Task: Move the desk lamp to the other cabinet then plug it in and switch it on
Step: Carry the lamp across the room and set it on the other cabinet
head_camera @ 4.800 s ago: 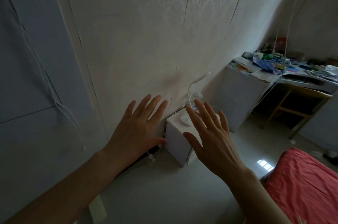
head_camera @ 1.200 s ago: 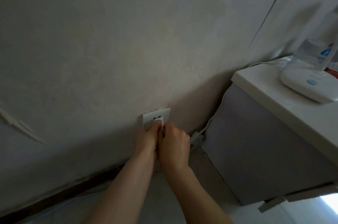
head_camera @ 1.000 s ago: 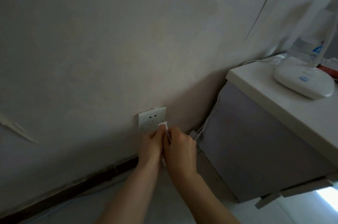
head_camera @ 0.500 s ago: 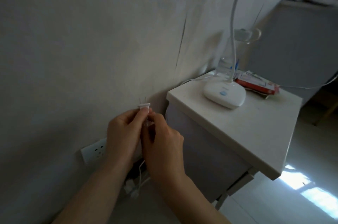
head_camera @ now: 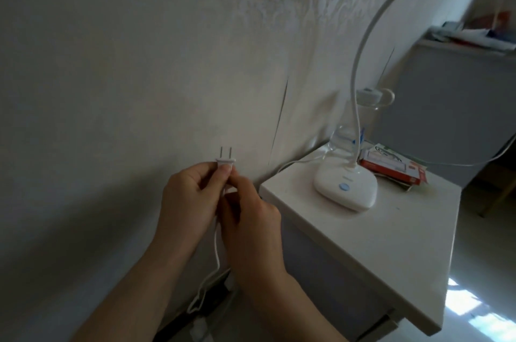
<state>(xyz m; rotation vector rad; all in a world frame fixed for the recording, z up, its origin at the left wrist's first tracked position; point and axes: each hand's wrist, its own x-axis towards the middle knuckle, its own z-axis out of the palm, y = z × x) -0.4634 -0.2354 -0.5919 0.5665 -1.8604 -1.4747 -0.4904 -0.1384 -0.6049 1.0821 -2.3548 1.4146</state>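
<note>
The white desk lamp [head_camera: 345, 189] stands on the near white cabinet [head_camera: 385, 246]; its gooseneck arches up out of the top edge. Its white two-pin plug [head_camera: 225, 160] is held up in front of the wall, pins pointing up. My left hand [head_camera: 187, 202] pinches the plug's body. My right hand [head_camera: 248, 227] grips the white cord [head_camera: 216, 252] just below the plug. The cord hangs down between my wrists to the floor. The wall socket is out of view. A second grey cabinet [head_camera: 452, 107] stands at the far right.
A clear plastic bottle [head_camera: 349, 129] and a red-and-white box [head_camera: 391, 167] sit behind the lamp's base. Papers and clutter cover the far cabinet's top [head_camera: 474, 37]. More white cable lies on the floor by the wall [head_camera: 199, 327]. A bright floor patch lies at the lower right.
Both hands pulled the plug out of the wall socket and raised it in front of the wall. The view swung up and right, bringing the lamp and cabinet top into sight.
</note>
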